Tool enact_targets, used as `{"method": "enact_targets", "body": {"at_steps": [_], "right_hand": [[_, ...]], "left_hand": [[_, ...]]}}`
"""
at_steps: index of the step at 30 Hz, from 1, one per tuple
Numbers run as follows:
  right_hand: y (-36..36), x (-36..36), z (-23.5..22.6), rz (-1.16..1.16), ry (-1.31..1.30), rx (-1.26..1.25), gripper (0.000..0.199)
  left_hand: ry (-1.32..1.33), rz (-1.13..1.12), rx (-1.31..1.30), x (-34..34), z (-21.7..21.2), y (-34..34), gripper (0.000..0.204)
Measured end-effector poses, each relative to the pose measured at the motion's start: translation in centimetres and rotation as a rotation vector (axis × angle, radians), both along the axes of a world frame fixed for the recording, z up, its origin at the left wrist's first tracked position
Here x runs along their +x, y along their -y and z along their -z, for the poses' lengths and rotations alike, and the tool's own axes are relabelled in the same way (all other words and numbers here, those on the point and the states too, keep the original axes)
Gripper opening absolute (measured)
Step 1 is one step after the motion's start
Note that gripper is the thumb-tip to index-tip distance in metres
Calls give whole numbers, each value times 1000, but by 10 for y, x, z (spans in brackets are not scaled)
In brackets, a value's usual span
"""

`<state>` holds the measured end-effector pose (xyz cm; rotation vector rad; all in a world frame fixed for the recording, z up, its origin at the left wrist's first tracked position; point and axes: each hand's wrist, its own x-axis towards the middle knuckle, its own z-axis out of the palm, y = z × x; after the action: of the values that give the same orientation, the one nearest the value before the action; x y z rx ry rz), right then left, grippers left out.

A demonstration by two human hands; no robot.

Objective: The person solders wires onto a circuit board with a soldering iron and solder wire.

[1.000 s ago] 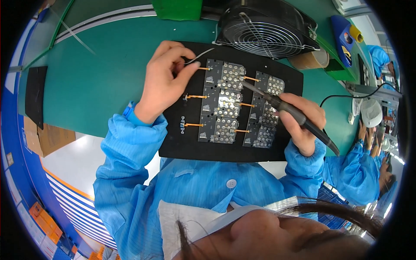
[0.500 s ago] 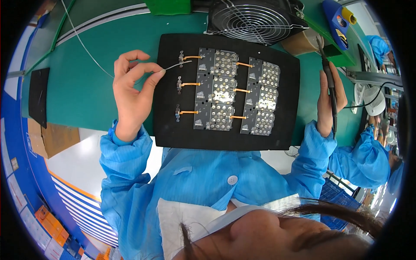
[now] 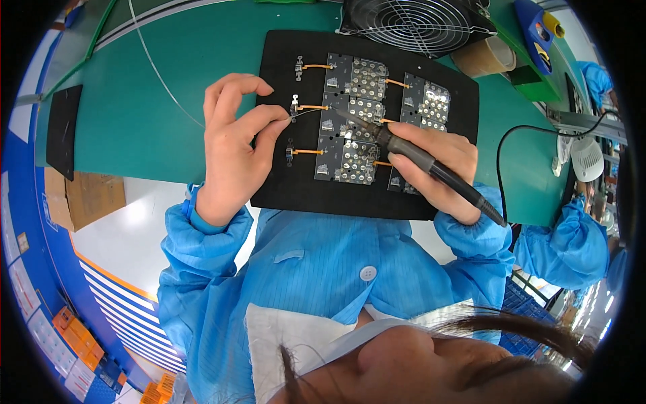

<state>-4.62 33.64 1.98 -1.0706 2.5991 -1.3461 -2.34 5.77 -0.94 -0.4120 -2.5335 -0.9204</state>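
On the green table [image 3: 168, 74], black mat [image 3: 286, 185] carrying two columns of dark circuit boards [image 3: 344, 138], short orange strips [image 3: 315, 66] at their left edges. Left hand [image 3: 239, 145] pinches a thin pale wire [image 3: 307, 112] between thumb and forefinger, wire end by the left column's middle strip. Right hand [image 3: 441, 165] grips a soldering iron [image 3: 431, 163] pen-fashion, tip near that same strip; contact cannot be told. Black fan [image 3: 410, 27], round grille, beyond the mat's far edge.

Thin wire [image 3: 307, 112] and soldering iron [image 3: 441, 173] in hands [image 3: 235, 149] over circuit boards [image 3: 367, 77]
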Motion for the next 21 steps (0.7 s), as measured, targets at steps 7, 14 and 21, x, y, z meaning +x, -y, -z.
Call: {"method": "enact_targets", "body": {"at_steps": [7, 14, 21], "right_hand": [[6, -2, 9, 6, 87, 11, 36], [6, -4, 14, 2, 74, -18, 36], [5, -5, 17, 0, 39, -46, 35]], "left_hand": [[-10, -5, -34, -1, 2, -2, 16], [-24, 20, -17, -7, 6, -7, 13], [-17, 65, 18, -13, 10, -14, 10]]}}
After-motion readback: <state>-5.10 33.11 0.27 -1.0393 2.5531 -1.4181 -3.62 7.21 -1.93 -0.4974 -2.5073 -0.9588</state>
